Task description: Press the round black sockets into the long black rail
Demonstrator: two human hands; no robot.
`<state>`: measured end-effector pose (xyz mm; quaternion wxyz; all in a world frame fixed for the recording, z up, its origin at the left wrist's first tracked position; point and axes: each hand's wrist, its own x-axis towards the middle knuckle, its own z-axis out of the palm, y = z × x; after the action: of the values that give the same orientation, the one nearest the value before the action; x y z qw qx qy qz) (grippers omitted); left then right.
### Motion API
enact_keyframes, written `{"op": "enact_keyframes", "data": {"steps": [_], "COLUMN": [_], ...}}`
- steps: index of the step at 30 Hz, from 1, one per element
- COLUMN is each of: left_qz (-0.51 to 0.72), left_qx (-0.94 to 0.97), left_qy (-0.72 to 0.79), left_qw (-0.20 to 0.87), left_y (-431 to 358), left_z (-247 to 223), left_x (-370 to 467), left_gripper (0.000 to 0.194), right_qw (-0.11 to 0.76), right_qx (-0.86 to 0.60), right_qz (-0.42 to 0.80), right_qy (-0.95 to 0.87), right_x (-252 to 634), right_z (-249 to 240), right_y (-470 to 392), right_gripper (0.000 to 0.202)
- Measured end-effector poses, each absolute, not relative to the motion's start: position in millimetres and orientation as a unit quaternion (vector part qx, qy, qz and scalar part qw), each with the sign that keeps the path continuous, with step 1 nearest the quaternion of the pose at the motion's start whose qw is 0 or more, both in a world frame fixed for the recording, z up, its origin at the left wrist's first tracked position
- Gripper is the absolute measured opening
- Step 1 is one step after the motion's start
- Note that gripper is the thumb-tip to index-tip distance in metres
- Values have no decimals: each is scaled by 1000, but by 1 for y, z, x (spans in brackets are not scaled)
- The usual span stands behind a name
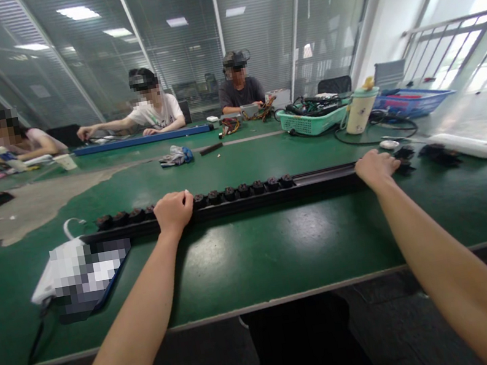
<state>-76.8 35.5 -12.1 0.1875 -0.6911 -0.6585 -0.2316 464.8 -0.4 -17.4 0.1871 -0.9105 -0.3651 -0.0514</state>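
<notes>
A long black bar lies across the green table, with a row of round black parts along its left and middle stretch. The channel at its right stretch shows no round parts. My left hand is closed around the bar, hiding a piece of the row. At the bar's right end, my right hand has its fingers bent over the end, their tips partly hidden. Just beyond those fingers sit loose black pieces.
A white device and a phone-like slab lie at left. Further back are a glove, a green basket, a tumbler and a blue basket. More black pieces lie at right. Several people sit across the table.
</notes>
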Motion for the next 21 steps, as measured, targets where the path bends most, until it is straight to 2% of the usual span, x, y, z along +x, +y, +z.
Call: {"op": "enact_keyframes", "data": {"steps": [3,5,7,13,21], "left_qz": [-231,-232,-233,-225,-224], "left_qx": [-694,-695,-693,-692,-691], "left_qy": [-655,-653,-655,-659,-657], "left_qw": [191,191,191,190,201], "left_y": [35,35,34,34,37], "left_z": [-12,-12,-12,-12,-14], "left_x": [-77,-77,-76,-75,-76], "left_gripper": [54,54,53,53,54], "right_qw": [129,123,154,284,283], "right_qx": [-918,-905,-877,-829,-828], "right_qz": [30,37,44,-19,-47], "right_qy": [-374,-406,-452,-481,-482], "right_x": [486,501,515,520,521], "right_z": [-2,2,-2,-28,-34], "right_y": [2,0,-5,-24,-22], "right_gripper": [51,38,30,22,23]}}
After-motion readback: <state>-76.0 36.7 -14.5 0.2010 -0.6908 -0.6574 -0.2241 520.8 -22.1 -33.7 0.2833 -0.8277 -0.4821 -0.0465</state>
